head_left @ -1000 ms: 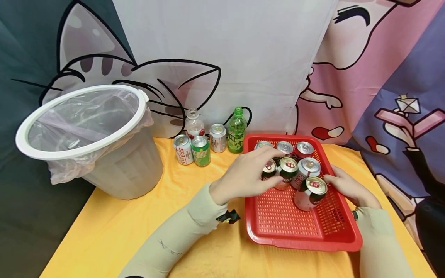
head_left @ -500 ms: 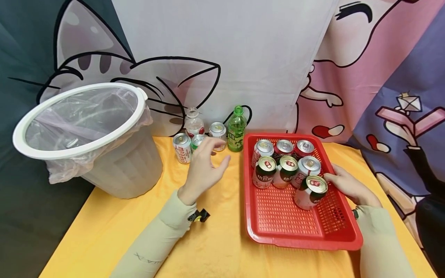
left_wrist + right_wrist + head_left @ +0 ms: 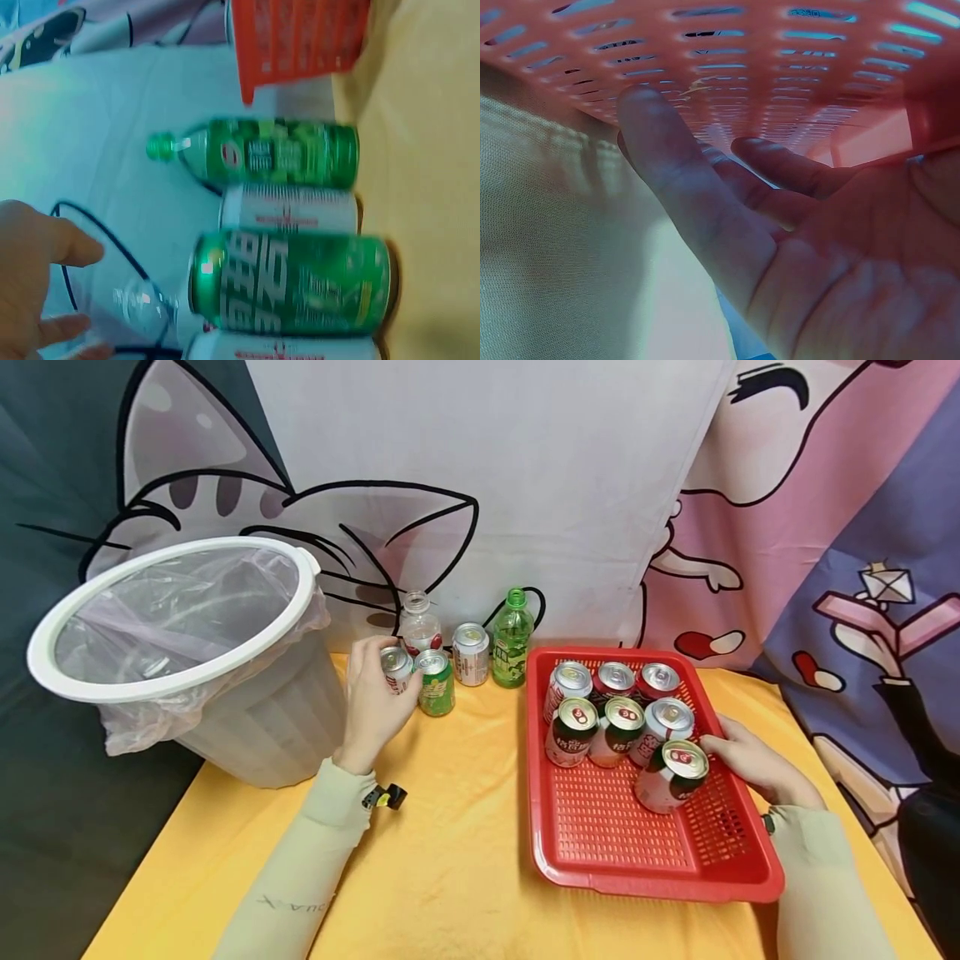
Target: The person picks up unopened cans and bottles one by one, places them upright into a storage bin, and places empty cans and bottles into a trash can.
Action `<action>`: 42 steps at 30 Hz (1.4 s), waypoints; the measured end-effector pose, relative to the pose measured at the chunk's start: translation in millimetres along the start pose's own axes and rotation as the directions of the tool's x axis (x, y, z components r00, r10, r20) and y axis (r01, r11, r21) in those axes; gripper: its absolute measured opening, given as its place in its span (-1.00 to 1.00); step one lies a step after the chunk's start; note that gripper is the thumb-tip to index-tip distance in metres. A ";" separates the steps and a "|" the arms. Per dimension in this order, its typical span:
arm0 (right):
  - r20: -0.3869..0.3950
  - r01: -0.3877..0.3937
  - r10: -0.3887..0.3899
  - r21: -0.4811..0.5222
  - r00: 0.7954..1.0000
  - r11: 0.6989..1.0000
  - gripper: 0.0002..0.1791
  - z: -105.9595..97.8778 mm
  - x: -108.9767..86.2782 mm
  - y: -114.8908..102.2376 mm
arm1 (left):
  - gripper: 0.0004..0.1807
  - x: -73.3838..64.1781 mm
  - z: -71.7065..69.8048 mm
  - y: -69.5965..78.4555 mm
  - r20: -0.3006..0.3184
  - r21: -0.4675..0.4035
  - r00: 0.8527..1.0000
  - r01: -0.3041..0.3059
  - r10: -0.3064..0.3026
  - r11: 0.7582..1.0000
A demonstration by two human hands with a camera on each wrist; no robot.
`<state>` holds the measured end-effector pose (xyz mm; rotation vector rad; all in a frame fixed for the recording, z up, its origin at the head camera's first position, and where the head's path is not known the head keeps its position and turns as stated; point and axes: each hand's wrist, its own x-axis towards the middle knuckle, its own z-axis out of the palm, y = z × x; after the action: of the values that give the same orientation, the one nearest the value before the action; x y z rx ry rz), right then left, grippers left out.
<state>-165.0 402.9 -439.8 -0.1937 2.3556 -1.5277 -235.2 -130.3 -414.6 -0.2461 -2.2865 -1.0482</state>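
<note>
Beside the white Coca-Cola can (image 3: 396,667) my left hand (image 3: 369,706) reaches, thumb and fingers spread on either side of its top. The left wrist view shows these fingers apart, off to the left of the cans. A green can (image 3: 437,689) stands right of the thumb. With my right hand (image 3: 757,764) I grip the right side of a red plastic basket (image 3: 615,868), thumb at the rim, fingers (image 3: 682,172) along the slotted outer wall. Several cans stand in the basket, among them a dark-topped can (image 3: 672,781) nearest the right hand, slightly tilted.
Behind the Coca-Cola can stand a clear bottle (image 3: 420,631), a silver-topped can (image 3: 471,658) and a green bottle (image 3: 512,647). A large bin (image 3: 255,735) with a plastic liner stands at left. A printed cloth (image 3: 525,527) hangs behind the yellow-covered table (image 3: 450,860).
My left hand has left the cans in the basket and moved left to the Coca-Cola can. My right hand stays on the basket, which has not moved.
</note>
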 end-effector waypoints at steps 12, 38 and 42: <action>-0.005 0.029 -0.029 0.016 1.000 0.999 -0.63 0.9 0.8 3.2 | -0.13 2.4 5.0 -39.9 0.101 0.057 0.980 0.164 -0.169 0.985; -0.004 0.018 -0.018 -0.003 1.000 1.000 -0.57 -1.7 2.3 0.1 | -0.15 2.4 17.5 -71.4 0.205 0.028 0.947 0.246 -0.246 0.969; -0.007 0.010 -0.010 0.000 1.000 1.000 -0.56 -0.8 1.1 0.0 | -0.16 1.3 18.3 -72.0 0.204 0.031 0.947 0.245 -0.246 0.969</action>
<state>-166.4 403.3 -439.8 -0.2013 2.3633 -1.5355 -273.1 -165.2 -468.1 -0.0696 -2.5568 -1.1888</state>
